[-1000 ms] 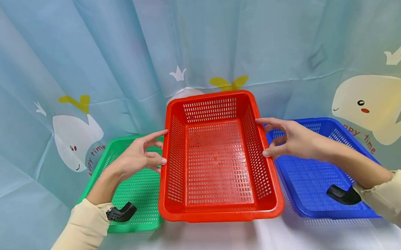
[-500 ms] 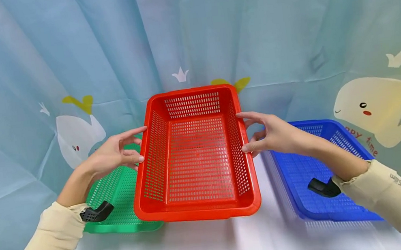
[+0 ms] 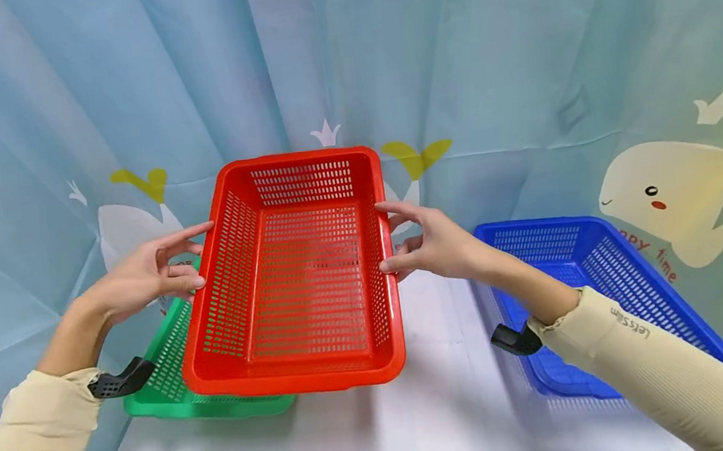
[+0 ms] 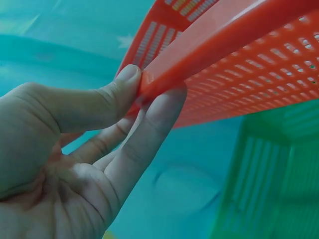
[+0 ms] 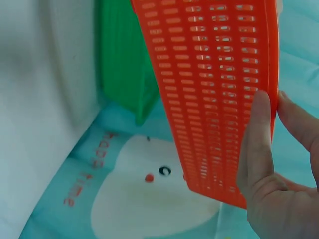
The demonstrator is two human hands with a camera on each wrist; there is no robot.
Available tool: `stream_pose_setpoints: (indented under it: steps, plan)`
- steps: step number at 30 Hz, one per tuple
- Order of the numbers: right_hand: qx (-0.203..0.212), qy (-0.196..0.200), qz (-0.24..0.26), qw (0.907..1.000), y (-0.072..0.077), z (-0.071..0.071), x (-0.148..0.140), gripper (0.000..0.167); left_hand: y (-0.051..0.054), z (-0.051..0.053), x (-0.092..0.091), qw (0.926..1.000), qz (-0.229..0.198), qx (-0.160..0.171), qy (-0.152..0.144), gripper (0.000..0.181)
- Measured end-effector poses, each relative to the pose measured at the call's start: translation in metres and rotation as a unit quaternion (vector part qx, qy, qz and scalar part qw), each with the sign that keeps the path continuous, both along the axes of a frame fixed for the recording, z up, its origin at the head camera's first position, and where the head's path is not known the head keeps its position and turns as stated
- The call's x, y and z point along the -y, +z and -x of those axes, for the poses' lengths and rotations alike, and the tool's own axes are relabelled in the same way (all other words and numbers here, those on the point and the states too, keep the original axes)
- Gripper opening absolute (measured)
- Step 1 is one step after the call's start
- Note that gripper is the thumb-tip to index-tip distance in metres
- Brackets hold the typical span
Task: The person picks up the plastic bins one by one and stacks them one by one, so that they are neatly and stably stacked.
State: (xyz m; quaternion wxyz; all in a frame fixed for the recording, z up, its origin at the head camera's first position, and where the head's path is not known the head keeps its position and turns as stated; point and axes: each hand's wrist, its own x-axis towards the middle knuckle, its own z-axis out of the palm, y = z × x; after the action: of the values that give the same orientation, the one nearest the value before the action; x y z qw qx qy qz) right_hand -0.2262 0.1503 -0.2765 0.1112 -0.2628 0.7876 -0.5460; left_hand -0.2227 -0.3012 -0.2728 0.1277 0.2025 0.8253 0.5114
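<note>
Red plastic basket (image 3: 311, 282), raised between the left hand (image 3: 139, 280) and the right hand (image 3: 441, 245), each narrowly pinching a side rim, had shifted leftward to overlap the green basket (image 3: 189, 410), leaving the blue basket (image 3: 632, 278) beyond the right hand, seemingly mid-carry.

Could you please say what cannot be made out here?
Head view: much of the green rectangular plastic basket, behind the red rectangular plastic basket.
Head view: some of the blue rectangular plastic basket, behind the right cream fabric sleeve.
Left wrist view: part of the red basket, beyond the edge.
</note>
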Motion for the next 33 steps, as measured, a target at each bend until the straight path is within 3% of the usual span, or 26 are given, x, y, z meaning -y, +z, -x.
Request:
stream_pose_setpoints:
  steps: [4,11,21,33]
  plan:
    - [-0.004,0.005,0.017,0.9998,-0.004,0.004,0.017,0.091,0.003,-0.002,0.015,0.9998,0.019,-0.009,0.003,0.083]
    - [0.002,0.016,0.050,0.9986,-0.013,0.011,0.043,0.089,0.007,-0.002,0.038,0.9992,0.039,0.008,0.011,0.081]
    - [-0.008,0.008,0.054,0.9985,-0.016,0.017,0.075,0.088,0.008,0.009,0.073,0.9991,0.028,-0.014,-0.029,0.079]
    - [-0.003,0.006,0.055,0.9984,-0.034,0.019,0.112,0.087,0.009,0.013,0.103,0.9964,0.082,-0.018,0.014,0.077]
